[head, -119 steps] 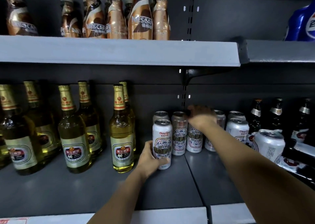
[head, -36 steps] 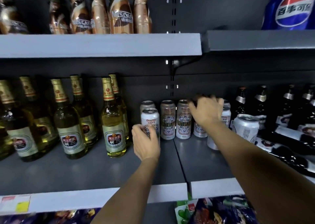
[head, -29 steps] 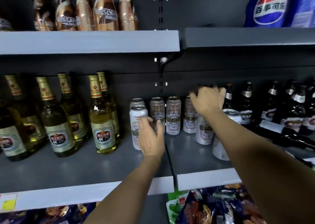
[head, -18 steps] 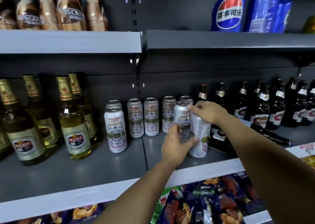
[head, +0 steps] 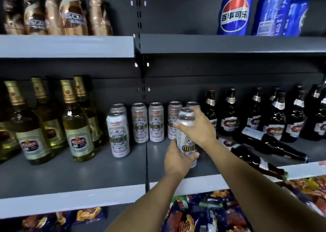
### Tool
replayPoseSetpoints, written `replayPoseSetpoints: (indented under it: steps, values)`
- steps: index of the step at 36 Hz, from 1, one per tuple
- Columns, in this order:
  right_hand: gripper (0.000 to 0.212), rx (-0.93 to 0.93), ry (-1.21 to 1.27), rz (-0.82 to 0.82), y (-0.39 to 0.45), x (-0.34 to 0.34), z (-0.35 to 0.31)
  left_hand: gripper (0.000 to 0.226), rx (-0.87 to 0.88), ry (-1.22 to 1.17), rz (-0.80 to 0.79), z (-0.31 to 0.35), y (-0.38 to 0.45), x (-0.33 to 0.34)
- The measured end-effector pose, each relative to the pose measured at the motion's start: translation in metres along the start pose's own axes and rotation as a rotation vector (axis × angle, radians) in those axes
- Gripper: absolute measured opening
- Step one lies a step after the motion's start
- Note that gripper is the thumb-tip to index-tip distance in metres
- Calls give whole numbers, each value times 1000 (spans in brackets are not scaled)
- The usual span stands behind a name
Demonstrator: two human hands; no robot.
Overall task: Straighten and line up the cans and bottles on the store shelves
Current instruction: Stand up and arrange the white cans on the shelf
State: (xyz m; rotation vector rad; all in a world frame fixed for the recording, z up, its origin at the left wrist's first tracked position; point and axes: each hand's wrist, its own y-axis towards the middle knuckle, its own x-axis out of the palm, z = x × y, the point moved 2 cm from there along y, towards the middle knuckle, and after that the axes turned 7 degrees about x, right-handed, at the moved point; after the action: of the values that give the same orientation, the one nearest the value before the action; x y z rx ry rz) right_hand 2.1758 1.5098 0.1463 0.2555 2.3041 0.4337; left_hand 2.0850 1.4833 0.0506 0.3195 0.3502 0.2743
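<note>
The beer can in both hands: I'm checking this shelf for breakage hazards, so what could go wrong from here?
1. The right forearm reaches in just above the fallen dark bottles; one neck reaches the shelf's front edge, and a nudge could roll it off.
2. The beer can, held by the left hand low and the right hand near its top, stands close to the back-row cans; setting it down carelessly could topple them.

You are looking at seven white beer cans (head: pixel 118 134) in the middle of the frame, counting the one your two hands are gripping. Four green beer bottles (head: pixel 77 125) are showing clearly at left, more cut off by the edge. Three blue cola cans (head: pixel 234 12) are standing upper right. Two dark bottles (head: pixel 269 143) are lying down at lower right.
</note>
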Motion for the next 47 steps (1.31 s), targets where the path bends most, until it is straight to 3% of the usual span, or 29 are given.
replayPoseSetpoints:
  steps: [4,8,16,25,33,36,41,44,47]
  values:
    - [100,14,105,-227,-8,41,-2,50,0,48,69,-7,18,-41]
    - [73,121,274,-350,-13,89,0,50,20,133,117,-17,36,-73]
    - [51,86,183,-300,9,128,-21,43,33,200,207,-39,58,-97]
    - [52,91,147,-300,24,156,-20,41,-57,179,261,-50,62,-98]
    - [55,60,77,-292,20,161,-16,44,-32,195,240,-59,60,-94]
    - [52,-2,-31,-133,10,148,-21,42,-12,195,238,-59,59,-94]
    - [38,-172,85,547,0,105,-21,50,-17,199,222,-60,57,-96]
    - [41,-41,184,687,10,84,-8,57,-34,191,245,-58,54,-93]
    - [56,144,225,679,16,72,11,72,-10,183,314,-55,50,-88]
